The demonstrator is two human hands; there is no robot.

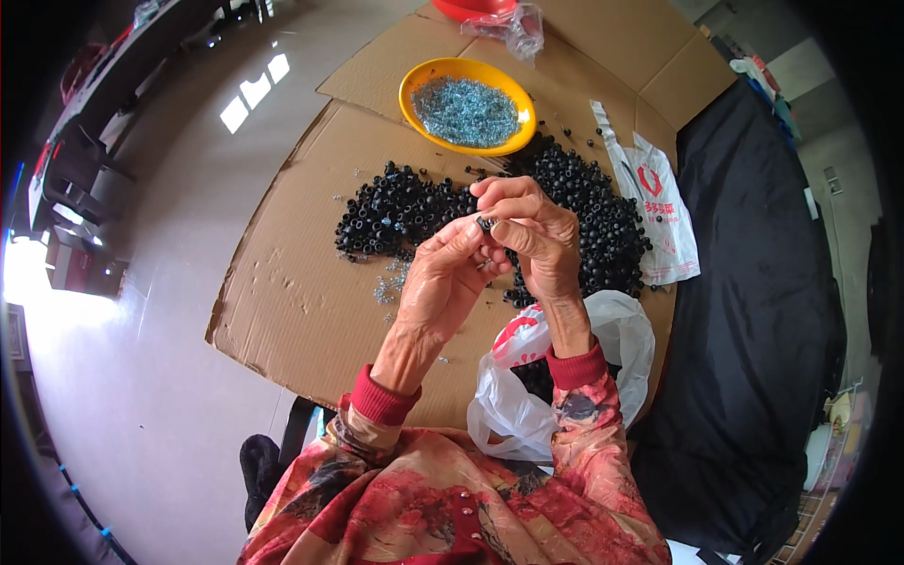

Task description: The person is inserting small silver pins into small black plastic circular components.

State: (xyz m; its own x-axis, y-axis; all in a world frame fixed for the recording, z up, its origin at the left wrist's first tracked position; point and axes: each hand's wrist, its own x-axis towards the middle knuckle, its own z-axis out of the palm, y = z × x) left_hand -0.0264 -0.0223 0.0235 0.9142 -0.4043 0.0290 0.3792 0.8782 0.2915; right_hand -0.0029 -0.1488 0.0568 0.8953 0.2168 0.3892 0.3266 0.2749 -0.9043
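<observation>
Past the white plastic bag (485, 410), the left grip (441, 282) and right grip (544, 235) meet, pinched together on a small black piece (486, 223). It looks like fine fingertip work, calling next for steady alignment; beyond lie heaped black beads (603, 217), then a yellow bowl (406, 102).

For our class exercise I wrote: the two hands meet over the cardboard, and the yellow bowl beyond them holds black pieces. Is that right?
Not quite: the head view shows the yellow bowl holding small clear, bluish pieces, not black ones. The left hand and right hand do meet over the cardboard, with the bowl beyond them.
</observation>
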